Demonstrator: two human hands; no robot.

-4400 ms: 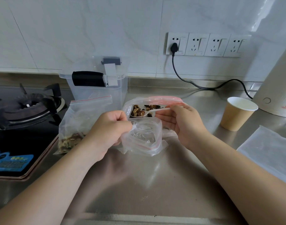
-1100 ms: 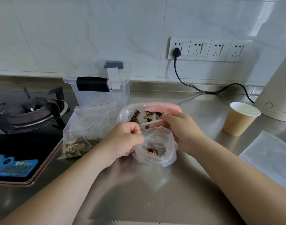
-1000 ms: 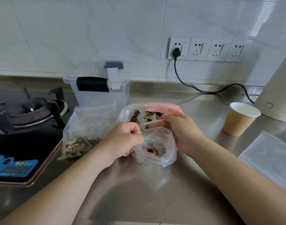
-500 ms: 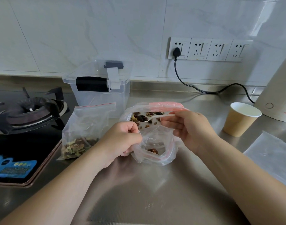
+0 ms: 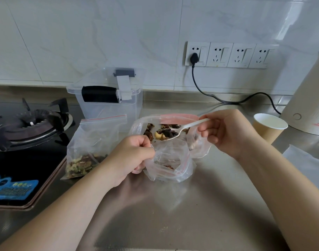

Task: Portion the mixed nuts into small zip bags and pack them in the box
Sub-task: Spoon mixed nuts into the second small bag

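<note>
Nearest you, your left hand (image 5: 132, 156) pinches the rim of the small zip bag (image 5: 170, 160) and holds its mouth open on the steel counter (image 5: 200, 205); only a few nuts lie at its bottom, so this portion looks barely begun. Just beyond it, your right hand (image 5: 225, 132) grips the handle of the white plastic spoon (image 5: 180, 130), fingers curled round it, with a heaped load of mixed nuts poised over the open mouth, ready to tip in. Behind the spoon sits the large supply bag (image 5: 173, 124) with the pink strip, nuts visible inside. To the left, a filled zip bag (image 5: 93, 147) leans upright, apparently one portion done but not yet packed. Farther back stands the clear box (image 5: 109, 100), its lid on, and I cannot tell whether it holds any bags. You have more scooping, sealing, and all the packing ahead.
</note>
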